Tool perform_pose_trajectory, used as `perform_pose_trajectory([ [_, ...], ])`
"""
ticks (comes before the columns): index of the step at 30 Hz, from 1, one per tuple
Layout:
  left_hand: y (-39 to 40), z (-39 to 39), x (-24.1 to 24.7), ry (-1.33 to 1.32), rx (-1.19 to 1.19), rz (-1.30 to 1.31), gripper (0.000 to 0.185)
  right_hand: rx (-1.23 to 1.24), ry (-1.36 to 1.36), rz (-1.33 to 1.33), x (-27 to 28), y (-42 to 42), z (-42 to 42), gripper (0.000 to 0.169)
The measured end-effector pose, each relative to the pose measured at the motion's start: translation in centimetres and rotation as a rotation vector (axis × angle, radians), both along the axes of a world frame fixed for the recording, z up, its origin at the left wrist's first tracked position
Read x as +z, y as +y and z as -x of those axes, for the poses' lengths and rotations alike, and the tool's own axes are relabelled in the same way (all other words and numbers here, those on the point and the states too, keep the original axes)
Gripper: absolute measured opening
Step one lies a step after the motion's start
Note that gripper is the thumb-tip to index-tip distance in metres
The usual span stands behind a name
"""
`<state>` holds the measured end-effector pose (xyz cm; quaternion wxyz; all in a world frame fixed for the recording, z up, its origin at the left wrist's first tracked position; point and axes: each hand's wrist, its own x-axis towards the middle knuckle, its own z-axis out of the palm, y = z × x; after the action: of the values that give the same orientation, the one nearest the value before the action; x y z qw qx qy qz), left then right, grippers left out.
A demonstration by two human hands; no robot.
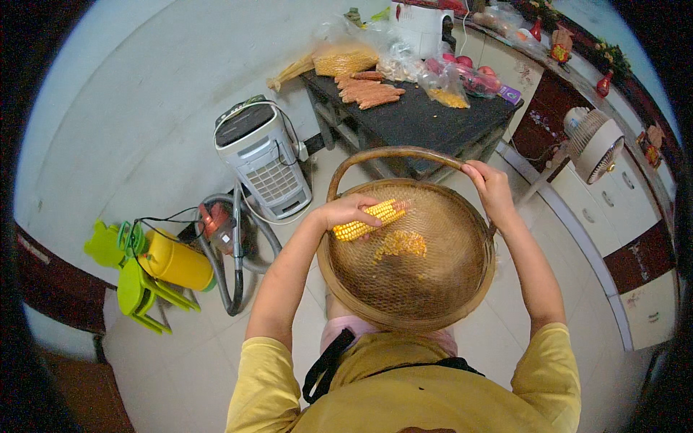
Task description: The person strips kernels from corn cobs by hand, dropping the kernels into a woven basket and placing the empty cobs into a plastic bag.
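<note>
A round woven bamboo basket (pixel 411 287) with a tall arched handle (pixel 400 153) is in front of my body. My right hand (pixel 490 187) grips that handle on its right side. Inside the rim at the left, my left hand (pixel 352 212) holds corn on the cob (pixel 360 224), thumb over the yellow kernels. A bare reddish cob end shows at the upper right of the held corn; whether it is one ear or two pieces I cannot tell. Loose corn kernels (pixel 401 244) lie in a small patch on the basket's floor.
Ahead stands a black table (pixel 433 124) bearing stripped corn cobs (pixel 371 91), a bag of kernels (pixel 346 59) and bagged fruit. An air cooler (pixel 270 162), a vacuum cleaner (pixel 222 233), a yellow sprayer tank (pixel 178 260) and a green chair (pixel 135 292) are at left. A fan (pixel 593 143) stands right.
</note>
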<state>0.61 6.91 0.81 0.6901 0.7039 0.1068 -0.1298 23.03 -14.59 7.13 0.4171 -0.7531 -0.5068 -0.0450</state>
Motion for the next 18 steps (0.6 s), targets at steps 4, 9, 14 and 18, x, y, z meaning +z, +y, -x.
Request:
perform_pose_trajectory([
  [4, -0.4, -1.1, 0.2, -0.057, 0.013, 0.015, 0.049, 0.005, -0.176, -0.145, -1.3, -0.2, -1.7, 0.025],
  [9, -0.6, -0.9, 1.4, -0.245, 0.025, -0.337, 0.056, 0.059, -0.382, -0.24, 1.6, -0.6, -0.5, 0.02],
  [14, -0.1, 0.1, 2.8, -0.232, 0.134, -0.418, 0.059, 0.021, -0.326, -0.295, 0.9, -0.8, 0.3, 0.017],
  [18, -0.7, 0.7, 2.2, -0.308, 0.179, -0.659, 0.061, -0.035, -0.211, -0.219, 0.8, -1.0, 1.1, 0.018],
])
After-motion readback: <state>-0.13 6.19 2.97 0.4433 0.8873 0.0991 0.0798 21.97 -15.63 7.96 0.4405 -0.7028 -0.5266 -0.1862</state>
